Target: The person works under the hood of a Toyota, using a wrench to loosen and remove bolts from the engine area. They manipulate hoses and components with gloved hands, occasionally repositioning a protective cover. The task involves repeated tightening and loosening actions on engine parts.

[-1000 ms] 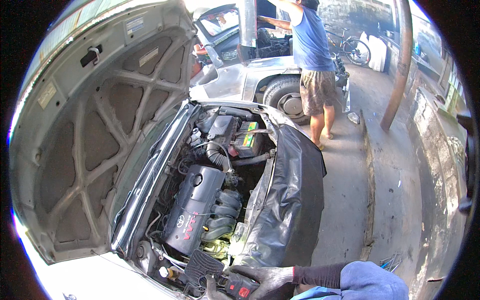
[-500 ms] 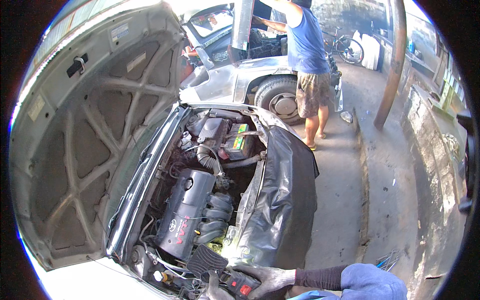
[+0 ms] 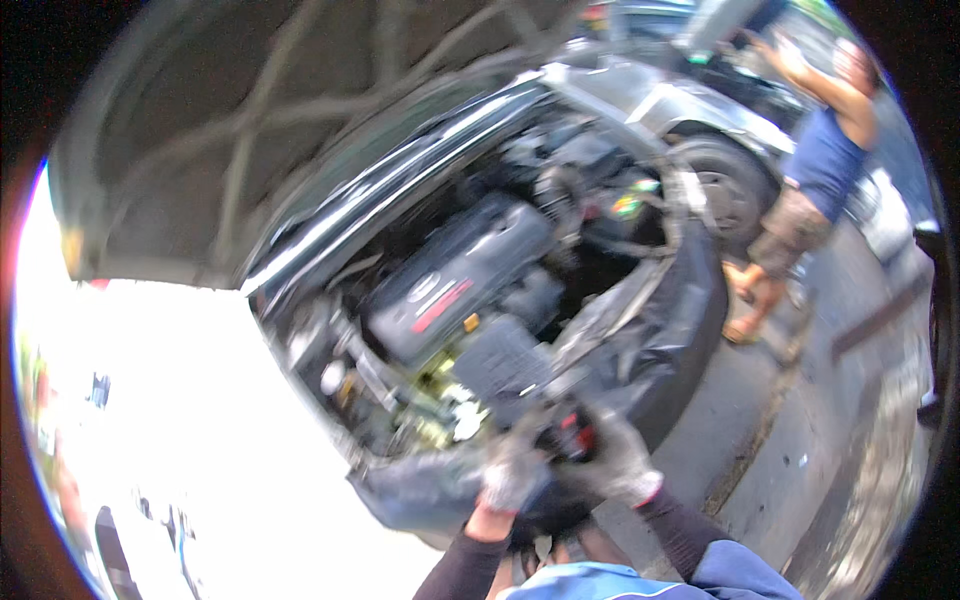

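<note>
Both my hands wear pale grey gloves and are low over the near edge of a car's engine bay, smeared by motion. My right hand (image 3: 625, 462) grips the black body of what looks like a portable work light, beside its red part (image 3: 574, 436). A flat dark panel (image 3: 503, 368) extends from it over the engine, and a bright yellow-green patch shows below the panel. My left hand (image 3: 513, 468) is closed at the panel's lower edge; its fingertips are blurred. Behind the panel lies the black engine cover (image 3: 460, 280) with red lettering.
The raised hood (image 3: 200, 130) spans the upper left. A black fender cover (image 3: 670, 350) drapes the car's front edge. At the upper right, another person in a blue sleeveless top (image 3: 828, 160) stands beside a silver vehicle with a visible wheel (image 3: 725, 185).
My view has swung and tilted, so the car appears rotated. Both hands and the work light now show nearer the middle. The other person appears farther right.
</note>
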`<state>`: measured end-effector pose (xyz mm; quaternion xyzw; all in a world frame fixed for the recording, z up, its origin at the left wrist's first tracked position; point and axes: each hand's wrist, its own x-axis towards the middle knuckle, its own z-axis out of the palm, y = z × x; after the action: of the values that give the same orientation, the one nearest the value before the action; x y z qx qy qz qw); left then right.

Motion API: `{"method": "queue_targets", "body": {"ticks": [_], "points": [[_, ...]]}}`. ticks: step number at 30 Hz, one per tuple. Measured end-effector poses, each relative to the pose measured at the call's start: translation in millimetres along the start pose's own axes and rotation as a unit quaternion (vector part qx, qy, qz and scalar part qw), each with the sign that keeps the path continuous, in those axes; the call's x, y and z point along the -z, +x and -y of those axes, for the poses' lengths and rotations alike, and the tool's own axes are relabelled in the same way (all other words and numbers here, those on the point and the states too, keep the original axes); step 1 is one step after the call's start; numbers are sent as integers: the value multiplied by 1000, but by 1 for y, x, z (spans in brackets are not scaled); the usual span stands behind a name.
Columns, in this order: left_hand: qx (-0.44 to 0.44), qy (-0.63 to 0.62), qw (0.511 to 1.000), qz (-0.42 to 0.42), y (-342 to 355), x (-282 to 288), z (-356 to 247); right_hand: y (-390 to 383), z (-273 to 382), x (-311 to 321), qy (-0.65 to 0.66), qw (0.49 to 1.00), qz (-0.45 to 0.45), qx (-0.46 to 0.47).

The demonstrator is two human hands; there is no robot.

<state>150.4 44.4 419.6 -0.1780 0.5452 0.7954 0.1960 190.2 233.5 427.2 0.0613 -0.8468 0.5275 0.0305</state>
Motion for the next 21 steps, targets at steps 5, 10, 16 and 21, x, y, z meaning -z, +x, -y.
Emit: {"method": "queue_targets", "body": {"ticks": [5,10,16,21], "points": [[-234,254,937,59,-7,40,-15,17,16,-22,123,990,-23,-72],[-99,23,995,-9,-4,163,-24,44,32,-75,62,996,-27,-58],[-232,2,946,-226,18,297,-41,65,19,-129,-164,986,-2,17],[-244,98,926,-272,39,328,-40,46,-1,-161,-197,980,12,-11]]}}
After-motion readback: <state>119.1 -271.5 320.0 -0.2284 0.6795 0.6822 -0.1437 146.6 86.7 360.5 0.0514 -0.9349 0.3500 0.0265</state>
